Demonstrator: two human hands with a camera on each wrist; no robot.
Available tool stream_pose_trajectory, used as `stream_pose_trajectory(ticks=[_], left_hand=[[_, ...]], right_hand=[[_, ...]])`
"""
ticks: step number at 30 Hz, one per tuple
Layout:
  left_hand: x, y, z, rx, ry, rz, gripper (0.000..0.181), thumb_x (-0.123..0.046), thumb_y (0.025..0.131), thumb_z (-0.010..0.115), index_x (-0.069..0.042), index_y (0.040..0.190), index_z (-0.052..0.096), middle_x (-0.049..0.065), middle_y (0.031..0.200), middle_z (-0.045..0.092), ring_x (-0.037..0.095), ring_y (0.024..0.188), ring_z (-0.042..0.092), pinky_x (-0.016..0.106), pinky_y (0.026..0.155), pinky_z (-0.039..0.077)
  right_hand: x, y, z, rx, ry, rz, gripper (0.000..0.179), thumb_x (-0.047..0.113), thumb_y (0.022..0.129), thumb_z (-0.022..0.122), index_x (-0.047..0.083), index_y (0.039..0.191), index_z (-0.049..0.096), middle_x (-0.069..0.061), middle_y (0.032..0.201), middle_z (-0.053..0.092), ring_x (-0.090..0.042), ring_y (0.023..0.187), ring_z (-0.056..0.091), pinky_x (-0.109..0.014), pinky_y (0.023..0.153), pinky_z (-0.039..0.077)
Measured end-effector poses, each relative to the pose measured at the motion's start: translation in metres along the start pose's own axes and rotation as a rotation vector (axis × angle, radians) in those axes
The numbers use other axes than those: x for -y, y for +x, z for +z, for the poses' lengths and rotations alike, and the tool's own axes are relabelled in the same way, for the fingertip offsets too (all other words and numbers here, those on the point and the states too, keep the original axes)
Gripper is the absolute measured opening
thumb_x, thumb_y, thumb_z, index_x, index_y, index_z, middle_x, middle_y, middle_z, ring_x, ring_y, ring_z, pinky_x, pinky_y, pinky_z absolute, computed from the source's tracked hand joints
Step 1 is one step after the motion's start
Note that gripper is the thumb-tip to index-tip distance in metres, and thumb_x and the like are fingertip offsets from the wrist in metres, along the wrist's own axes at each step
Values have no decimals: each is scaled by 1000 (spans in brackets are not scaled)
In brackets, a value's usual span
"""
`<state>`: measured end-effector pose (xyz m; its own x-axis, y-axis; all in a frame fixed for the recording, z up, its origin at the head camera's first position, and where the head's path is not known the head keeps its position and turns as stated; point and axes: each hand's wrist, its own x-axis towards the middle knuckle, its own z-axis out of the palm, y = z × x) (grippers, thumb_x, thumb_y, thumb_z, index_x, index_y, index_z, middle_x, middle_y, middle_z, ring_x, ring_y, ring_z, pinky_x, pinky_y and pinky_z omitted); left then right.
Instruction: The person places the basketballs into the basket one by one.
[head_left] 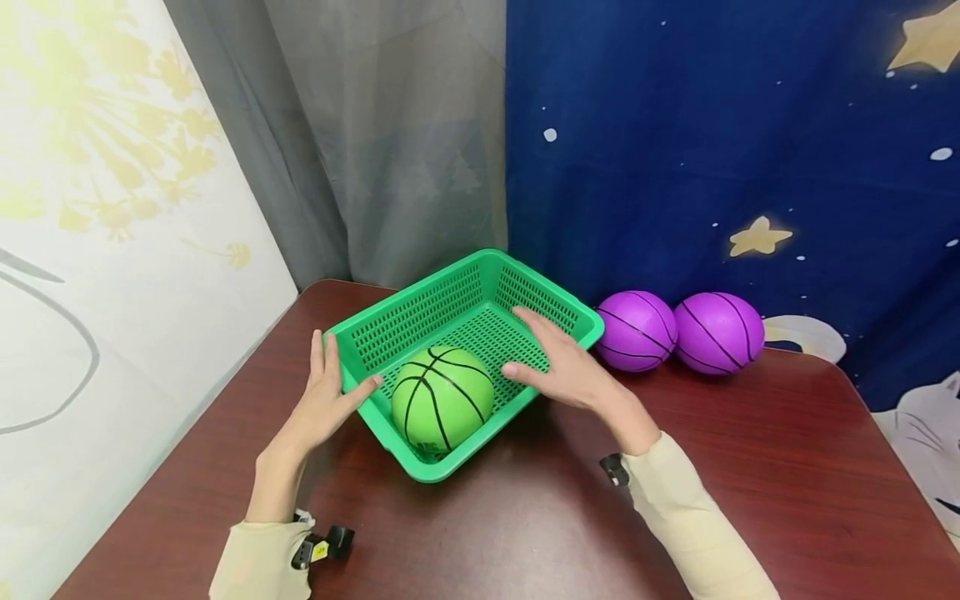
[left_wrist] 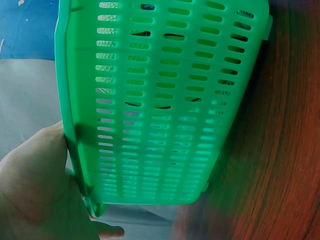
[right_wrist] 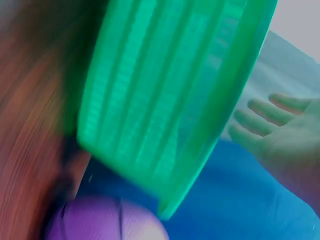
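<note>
A green plastic basket with slotted walls sits on the table, with a light green ball with black lines inside its near left part. My left hand holds the basket's left end, thumb over the rim and straight fingers along the outside. In the left wrist view, the left hand meets the rim. Over the basket's right side hovers my right hand, thumb and fingers apart. The right wrist view shows this right hand with fingers spread and nothing in them, beside the basket.
Two purple balls with black lines stand side by side at the table's back edge, right of the basket. Behind the dark red wooden table hang a grey curtain and a blue starry one. A white patterned panel borders the left.
</note>
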<state>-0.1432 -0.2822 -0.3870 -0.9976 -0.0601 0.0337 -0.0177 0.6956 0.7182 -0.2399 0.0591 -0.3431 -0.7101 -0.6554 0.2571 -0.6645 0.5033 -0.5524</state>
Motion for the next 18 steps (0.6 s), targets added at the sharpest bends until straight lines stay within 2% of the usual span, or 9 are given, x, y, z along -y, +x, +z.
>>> stream_pose_trajectory(ticks=[8, 18], left_hand=[[1, 0, 0, 5, -12, -2, 100, -53, 90, 51, -11, 145, -21, -2, 145, -36, 30, 138, -12, 60, 102, 18], [0, 1, -1, 12, -19, -1, 100, -52, 90, 52, -11, 145, -21, -2, 145, -36, 33, 138, -9, 61, 102, 19]], right_hand=[[-44, -25, -33, -205, -55, 69, 85, 47, 86, 62, 13, 150, 18, -6, 152, 21, -24, 137, 21, -47, 107, 21], [-86, -65, -71, -352, -113, 225, 89, 40, 82, 68, 13, 150, 18, -4, 154, 13, -25, 139, 14, -53, 106, 18]])
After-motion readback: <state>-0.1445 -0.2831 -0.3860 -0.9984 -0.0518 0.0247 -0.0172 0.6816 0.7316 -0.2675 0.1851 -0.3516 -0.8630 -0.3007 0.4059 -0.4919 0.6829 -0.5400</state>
